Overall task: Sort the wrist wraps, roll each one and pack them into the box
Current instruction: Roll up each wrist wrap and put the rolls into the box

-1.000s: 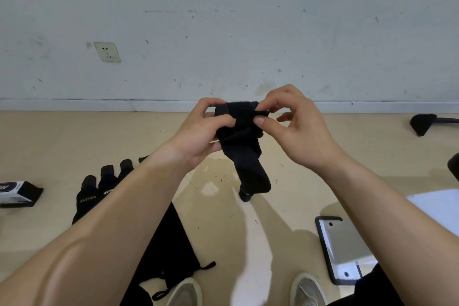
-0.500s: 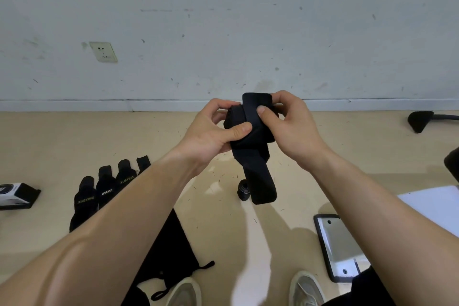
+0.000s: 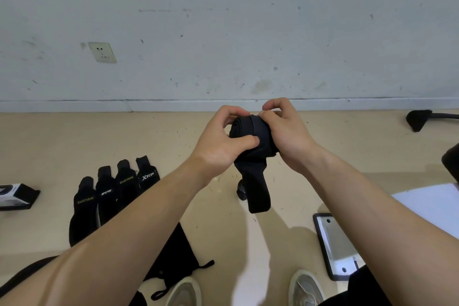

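I hold a black wrist wrap in the air, partly rolled into a thick coil. My left hand grips the coil from the left, thumb pressed on its front. My right hand grips it from the right, fingers curled over the top. The loose tail hangs below the coil. Several black wrist wraps with printed logos lie side by side on the floor at the left. A black and white box lies at the far left edge.
A black drawstring bag lies under my left forearm. A small dark roll stands on the floor behind the tail. A dark-framed grey tray and white sheet are at the right. My shoes show below. A wall stands ahead.
The coil has grown thicker and the hanging tail shorter as both hands kept rolling. My hands sit a little lower and to the right in the view.
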